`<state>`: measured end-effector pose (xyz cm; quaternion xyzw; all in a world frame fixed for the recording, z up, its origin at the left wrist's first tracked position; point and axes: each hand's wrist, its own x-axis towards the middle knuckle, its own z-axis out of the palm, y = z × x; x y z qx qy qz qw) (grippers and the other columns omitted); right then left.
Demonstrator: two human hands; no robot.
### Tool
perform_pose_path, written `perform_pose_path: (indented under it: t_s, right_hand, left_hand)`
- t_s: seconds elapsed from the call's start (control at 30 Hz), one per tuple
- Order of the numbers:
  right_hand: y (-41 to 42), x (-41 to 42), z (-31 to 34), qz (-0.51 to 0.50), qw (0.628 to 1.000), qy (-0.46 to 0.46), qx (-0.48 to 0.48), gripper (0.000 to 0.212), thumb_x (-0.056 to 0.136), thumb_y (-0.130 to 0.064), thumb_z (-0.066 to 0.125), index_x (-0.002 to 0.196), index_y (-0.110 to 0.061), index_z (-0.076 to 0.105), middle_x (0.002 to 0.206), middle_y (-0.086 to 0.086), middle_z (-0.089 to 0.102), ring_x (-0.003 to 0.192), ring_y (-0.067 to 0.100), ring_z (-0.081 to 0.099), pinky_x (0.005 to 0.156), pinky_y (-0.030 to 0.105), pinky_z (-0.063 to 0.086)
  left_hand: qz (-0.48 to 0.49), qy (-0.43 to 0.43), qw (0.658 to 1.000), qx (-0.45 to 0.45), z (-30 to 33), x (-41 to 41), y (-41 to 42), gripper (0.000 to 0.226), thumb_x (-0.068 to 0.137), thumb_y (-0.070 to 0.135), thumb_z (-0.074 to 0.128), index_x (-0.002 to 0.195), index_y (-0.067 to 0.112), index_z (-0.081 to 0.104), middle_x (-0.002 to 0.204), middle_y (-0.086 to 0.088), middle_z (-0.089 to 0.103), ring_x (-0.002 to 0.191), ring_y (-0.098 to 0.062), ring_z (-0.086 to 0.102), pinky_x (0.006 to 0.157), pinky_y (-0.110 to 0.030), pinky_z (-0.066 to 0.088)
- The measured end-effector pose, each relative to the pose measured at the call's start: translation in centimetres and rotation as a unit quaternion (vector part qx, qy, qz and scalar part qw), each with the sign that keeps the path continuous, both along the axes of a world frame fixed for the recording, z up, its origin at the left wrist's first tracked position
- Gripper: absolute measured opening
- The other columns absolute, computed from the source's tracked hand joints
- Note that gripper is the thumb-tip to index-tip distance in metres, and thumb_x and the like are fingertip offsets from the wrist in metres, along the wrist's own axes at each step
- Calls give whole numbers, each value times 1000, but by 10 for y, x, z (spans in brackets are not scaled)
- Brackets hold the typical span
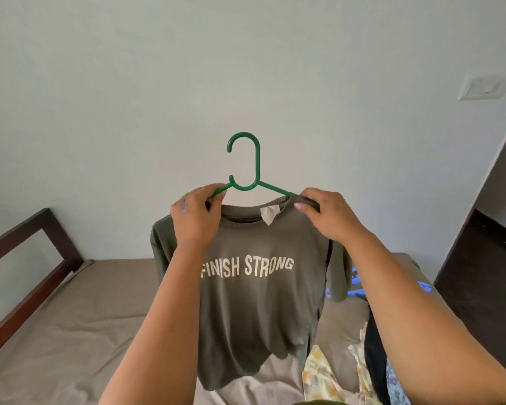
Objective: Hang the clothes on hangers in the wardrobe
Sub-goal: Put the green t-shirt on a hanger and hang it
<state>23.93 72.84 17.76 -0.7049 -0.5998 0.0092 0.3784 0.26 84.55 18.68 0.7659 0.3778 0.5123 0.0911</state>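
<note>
While we look down from the head camera, we note a green hanger [244, 171] held up in front of a pale wall [100, 97], hook upright and opening to the left. An olive T-shirt [260, 302] hangs from it, front toward us, with white lettering reading FINISH STRONG and a white label at the inside of the collar.

Our left hand [196, 220] grips the hanger's left arm together with the shirt's shoulder, fingers curled round both. Our right hand [327, 214] pinches the shirt's neckline at the right shoulder, just where the hanger's right arm goes under the cloth. That right arm of the hanger is partly bare near the hook; the left arm is mostly hidden by our fingers. Whether the left shoulder sits fully on the hanger we cannot tell.

Below the shirt lies a bed [70, 331] with a tan sheet and a dark wooden frame at the left. On the sheet at lower right we see a heap of clothes [362, 366], floral and dark pieces, and near it blue hangers [355, 290], partly hidden by the shirt sleeve and our right forearm. A light switch [482, 87] sits on the wall at upper right. No wardrobe shows in this view.
</note>
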Motion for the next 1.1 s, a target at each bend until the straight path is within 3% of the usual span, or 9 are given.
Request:
perform_pose_path:
  t_s: [0.1, 0.2, 0.33, 0.4, 0.47, 0.63, 0.73, 0.87, 1.1]
  right_hand:
    - [-14, 4, -13, -59, 996, -3, 70, 12, 97, -28, 54, 91, -19, 58, 73, -5, 57, 69, 18, 53, 63, 30, 41]
    - [-39, 13, -24, -122, 988, -15, 95, 14, 97, -27, 54, 95, -14, 59, 75, -3, 58, 70, 19, 53, 63, 28, 36]
    - [-98, 22, -35, -198, 974, -19, 104, 12, 97, -25, 54, 96, -15, 59, 77, -4, 59, 71, 18, 55, 63, 29, 37]
    - [-138, 23, -41, -225, 970, -24, 89, 12, 97, -26, 54, 100, -15, 58, 82, -2, 62, 75, 21, 58, 67, 33, 44]
    - [-181, 21, -47, -251, 966, -32, 51, 17, 97, -29, 52, 107, -15, 56, 87, 1, 65, 78, 25, 60, 69, 39, 48]
    - [-278, 1, -53, -346, 937, -53, -16, 22, 100, -35, 43, 108, -17, 54, 90, 2, 66, 83, 28, 62, 68, 37, 46]
    - [-329, -17, -45, -393, 918, -46, -13, 18, 101, -34, 42, 103, -19, 52, 83, -7, 59, 81, 25, 60, 68, 37, 46]
    - [-409, -53, -31, -446, 894, -51, -2, 18, 101, -33, 42, 105, -18, 53, 86, -2, 63, 81, 23, 60, 70, 39, 48]
    - [-574, -161, -32, -555, 831, -34, -13, 17, 101, -37, 42, 101, -22, 50, 78, -2, 62, 71, 19, 58, 66, 42, 50]
  left_hand:
    - [-44, 44, 998, -12, 0, -2, 0, 31, 84, 47, 69, 112, 34, 68, 101, 15, 68, 97, -15, 60, 94, -44, 45]
    - [-51, 164, 985, 3, 3, -3, 5, 55, 72, 62, 70, 120, 36, 63, 118, 12, 65, 114, -17, 56, 101, -45, 39]
    - [-156, 220, 962, -49, 3, 27, -5, 28, 87, 31, 69, 114, 24, 67, 104, 0, 70, 103, -25, 61, 87, -31, 43]
    - [-195, 230, 952, -49, -1, 47, -18, 14, 88, 29, 66, 97, 19, 70, 86, -3, 70, 88, -27, 62, 77, -31, 45]
    - [-240, 245, 938, -58, -2, 65, -36, 16, 86, 32, 68, 81, 17, 69, 71, -2, 65, 76, -24, 60, 68, -31, 44]
    - [-361, 283, 887, -50, 14, 102, -99, 17, 85, 31, 71, 72, 21, 68, 65, 3, 63, 67, -5, 53, 62, -14, 36]
    - [-418, 270, 866, -33, 26, 116, -145, 18, 84, 30, 72, 68, 30, 63, 66, 7, 63, 69, -4, 54, 60, -14, 35]
    - [-484, 266, 834, -2, 38, 122, -209, 12, 82, 31, 74, 73, 26, 67, 72, 4, 66, 73, -9, 57, 65, -17, 39]
    - [-571, 273, 772, 58, 48, 87, -373, 9, 84, 33, 71, 80, 25, 71, 77, 4, 68, 78, -18, 58, 71, -33, 44]
